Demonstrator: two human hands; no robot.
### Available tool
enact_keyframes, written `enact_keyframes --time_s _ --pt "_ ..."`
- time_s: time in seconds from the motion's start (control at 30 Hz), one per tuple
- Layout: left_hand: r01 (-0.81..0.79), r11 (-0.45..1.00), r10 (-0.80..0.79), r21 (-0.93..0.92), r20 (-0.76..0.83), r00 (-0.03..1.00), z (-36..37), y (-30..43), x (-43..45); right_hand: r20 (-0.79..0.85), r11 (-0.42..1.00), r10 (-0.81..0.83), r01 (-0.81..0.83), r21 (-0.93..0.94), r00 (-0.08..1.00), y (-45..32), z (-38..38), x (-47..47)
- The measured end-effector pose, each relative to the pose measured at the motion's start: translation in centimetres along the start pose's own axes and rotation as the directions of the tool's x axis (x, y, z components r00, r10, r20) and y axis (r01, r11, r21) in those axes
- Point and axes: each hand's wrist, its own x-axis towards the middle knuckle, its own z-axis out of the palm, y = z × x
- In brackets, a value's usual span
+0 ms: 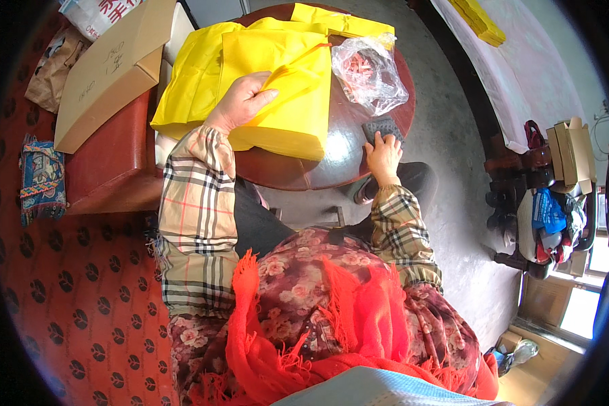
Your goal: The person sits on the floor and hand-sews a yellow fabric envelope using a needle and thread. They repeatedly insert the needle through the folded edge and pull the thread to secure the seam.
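A thick stack of thin yellow sheets (279, 137), paper or cloth, covers the left and middle of the round table. My left hand (243, 101) lies on top of it, with some raised sheet edges pinched between thumb and fingers. My right hand (384, 154) is at the table's right edge. Its spread fingertips rest on a dark grey textured cloth or pad (384, 127). Just beyond lies a crumpled clear plastic bag (373, 89) with small red and white pieces in it. Another yellow bundle (345, 24) sits at the far side.
The round, glossy reddish-brown table (279, 170) stands before my knees. A cardboard box (111, 76) rests on the red sofa (109, 157) at left, near a blue patterned pouch (43, 177). To the right, a chair holds a blue plastic bag (549, 209) and other items.
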Motion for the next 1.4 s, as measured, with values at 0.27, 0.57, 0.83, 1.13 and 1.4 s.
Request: enact_keyframes --time_s 0.27,0.57,0.83,1.13,1.4 --pt "0.028 1.000 -0.028 -0.013 -0.020 0.999 0.1 -0.8 -0.2 -0.214 0.754 -0.259 0.336 0.565 0.942 -6.6 -8.2 1.9" --pt "0.012 0.999 -0.010 0.043 -0.037 0.999 0.3 -1.1 -0.1 -0.165 0.523 -0.535 0.478 0.706 0.828 -12.4 -14.7 4.7" --pt "0.069 0.992 -0.079 0.106 0.096 0.992 -0.4 -1.3 -0.1 -0.062 0.530 -0.673 0.539 0.655 0.737 -13.0 -14.9 6.5" --pt "0.065 0.989 -0.077 0.130 0.086 0.993 -0.3 -1.6 -0.1 0.001 0.587 -0.674 0.535 0.608 0.738 -13.8 -14.9 7.1" --pt "0.058 0.992 -0.067 0.115 0.075 0.995 -0.2 -1.2 -0.1 -0.099 0.493 -0.724 0.613 0.617 0.682 -13.5 -14.6 7.0"
